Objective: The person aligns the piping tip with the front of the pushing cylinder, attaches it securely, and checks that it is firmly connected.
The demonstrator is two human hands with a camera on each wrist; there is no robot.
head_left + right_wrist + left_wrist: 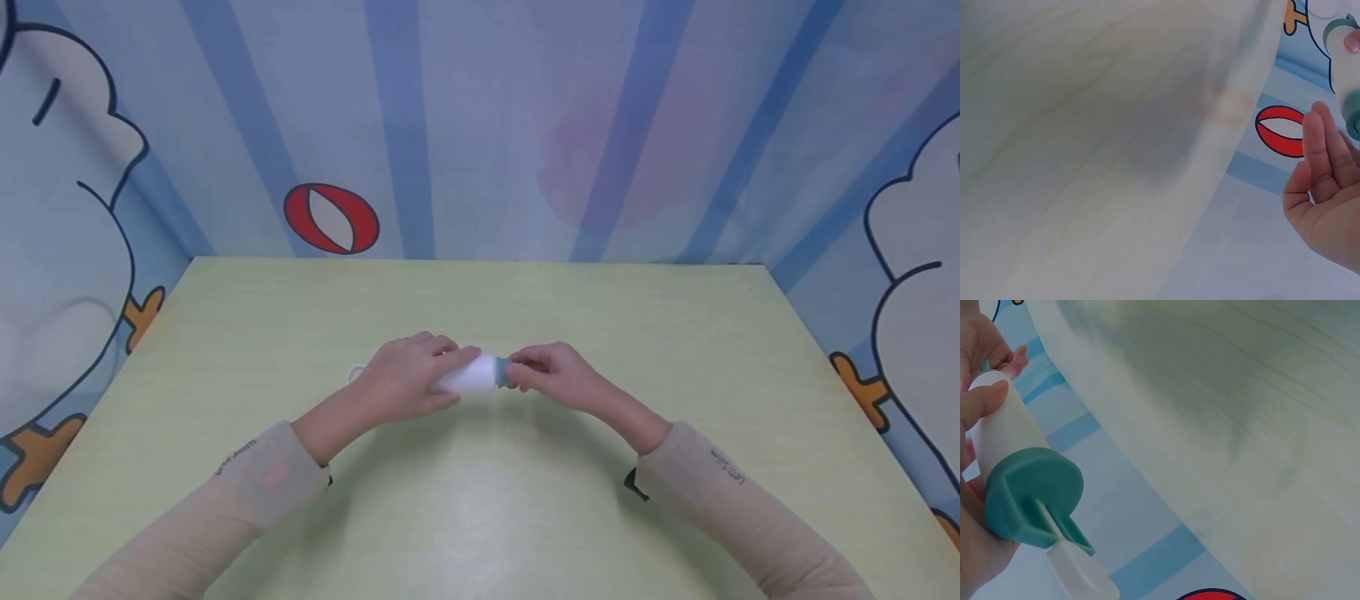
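Observation:
A white tube (474, 375) with teal ends is held level above the table, roughly between my hands. My left hand (408, 379) grips its white body from the left, thumb and fingers on either side. At the tube's right, the thumb and fingertips of my right hand (558, 375) pinch the teal end piece (503, 372). The left wrist view shows the wider teal collar (1038, 494) at the other end, with a flat white piece (1082, 572) sticking out of it. Part of my right hand is cut off in the right wrist view.
A pale yellow-green table (480, 517) lies beneath both hands. Behind it stands a blue striped backdrop (495, 125) with a printed red and white oval (332, 218). Printed cartoon figures (60, 225) cover the side panels.

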